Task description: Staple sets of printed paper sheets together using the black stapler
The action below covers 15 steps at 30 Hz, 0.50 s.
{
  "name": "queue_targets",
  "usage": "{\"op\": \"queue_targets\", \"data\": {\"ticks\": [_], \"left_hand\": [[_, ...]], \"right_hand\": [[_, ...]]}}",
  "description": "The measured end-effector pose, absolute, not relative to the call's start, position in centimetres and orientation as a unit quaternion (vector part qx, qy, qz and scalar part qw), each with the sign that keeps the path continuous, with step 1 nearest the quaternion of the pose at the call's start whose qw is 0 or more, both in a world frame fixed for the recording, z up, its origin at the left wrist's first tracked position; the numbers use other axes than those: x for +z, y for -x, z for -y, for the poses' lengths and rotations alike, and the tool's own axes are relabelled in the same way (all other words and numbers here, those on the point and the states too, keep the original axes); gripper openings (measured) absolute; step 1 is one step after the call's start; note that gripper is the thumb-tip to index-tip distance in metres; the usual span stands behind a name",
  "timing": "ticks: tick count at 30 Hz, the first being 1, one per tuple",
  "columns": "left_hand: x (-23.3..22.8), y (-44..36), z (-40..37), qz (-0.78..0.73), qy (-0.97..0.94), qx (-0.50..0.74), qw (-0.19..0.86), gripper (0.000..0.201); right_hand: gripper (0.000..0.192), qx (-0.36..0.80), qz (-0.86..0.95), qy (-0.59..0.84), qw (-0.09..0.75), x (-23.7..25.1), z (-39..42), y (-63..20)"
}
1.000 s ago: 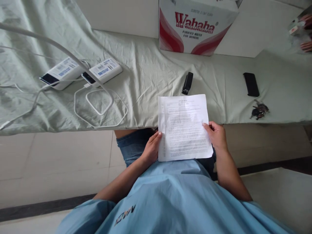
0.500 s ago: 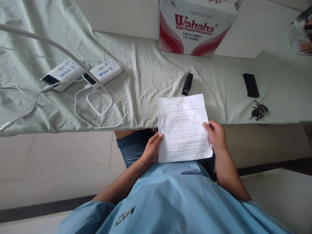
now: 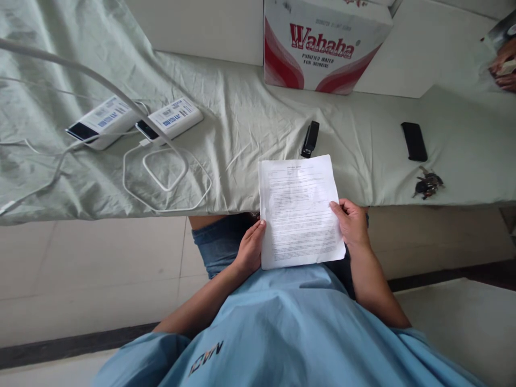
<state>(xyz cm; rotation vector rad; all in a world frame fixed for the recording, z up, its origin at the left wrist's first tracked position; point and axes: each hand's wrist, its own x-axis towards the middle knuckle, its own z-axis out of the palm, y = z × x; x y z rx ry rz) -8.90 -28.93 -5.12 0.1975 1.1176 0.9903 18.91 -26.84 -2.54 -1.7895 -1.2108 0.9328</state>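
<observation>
Two hands (image 3: 250, 247) (image 3: 355, 224), L & R, in pinch grip on paper (image 3: 300, 212), fingers mostly hidden, print (image 3: 304, 236) illeg.

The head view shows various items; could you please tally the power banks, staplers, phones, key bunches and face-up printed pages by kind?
White power banks: 2
Black stapler: 1
Black phone: 1
Key bunch: 1
Printed page, held in both hands: 1
Total: 6

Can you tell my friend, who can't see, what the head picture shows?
The left hand and right hand hold a printed paper at a cloth-covered table. Beyond it stands a Wahaha box; keys lie to the right.
</observation>
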Motion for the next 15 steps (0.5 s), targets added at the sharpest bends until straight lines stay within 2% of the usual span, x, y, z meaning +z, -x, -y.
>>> {"op": "queue_targets", "data": {"ticks": [5, 11, 15], "left_hand": [[-5.3, 8.9, 28.8, -0.519, -0.073, 0.452, 0.722, 0.038], [-4.9, 8.9, 28.7, -0.505, -0.071, 0.431, 0.745, 0.055], [-4.6, 9.0, 28.7, -0.494, -0.109, 0.42, 0.753, 0.048]], "right_hand": [[0.039, 0.368, 0.438, 0.703, 0.422, -1.9, 26.8, -17.9], [0.04, 0.38, 0.44, 0.703, 0.409, -1.6, 26.8, -17.4], [0.039, 0.377, 0.464, 0.701, 0.39, -1.6, 26.9, -17.0]]}}
